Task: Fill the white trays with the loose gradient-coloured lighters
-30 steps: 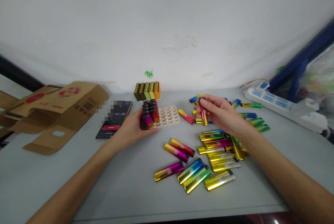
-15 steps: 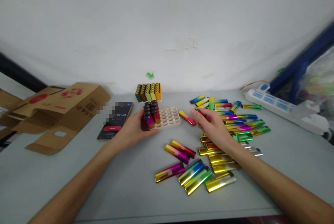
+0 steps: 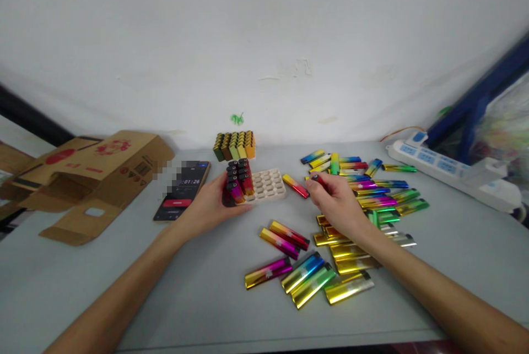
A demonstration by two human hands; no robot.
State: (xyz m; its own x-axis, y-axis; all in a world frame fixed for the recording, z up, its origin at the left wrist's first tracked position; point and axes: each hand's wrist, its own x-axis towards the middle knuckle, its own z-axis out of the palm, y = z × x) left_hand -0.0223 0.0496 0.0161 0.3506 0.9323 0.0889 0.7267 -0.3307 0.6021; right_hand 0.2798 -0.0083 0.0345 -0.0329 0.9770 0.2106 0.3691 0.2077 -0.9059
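My left hand (image 3: pixel 215 199) grips the left end of a cream tray with rows of holes (image 3: pixel 270 191). Purple and red lighters (image 3: pixel 244 182) with black tops stand upright in the tray's left part; the holes to the right show bare. My right hand (image 3: pixel 336 200) is closed on a lighter (image 3: pixel 317 178), of which only the dark top and a bit of red show; the fingers cover the rest. Just left of that hand lies a yellow-red lighter (image 3: pixel 295 186). Several shiny two-coloured lighters (image 3: pixel 349 288) lie on the table, nearer and under the right forearm.
A filled block of green, brown and yellow lighters (image 3: pixel 235 146) stands by the wall. On the left are a phone (image 3: pixel 182 194) and an open cardboard box (image 3: pixel 111 172). A white power strip (image 3: pixel 450 169) lies at the right, beyond more scattered lighters (image 3: pixel 409 206).
My right hand has shifted slightly right and turned a little, with the lighter still in its fingers. My left hand and the tray stay practically in place.
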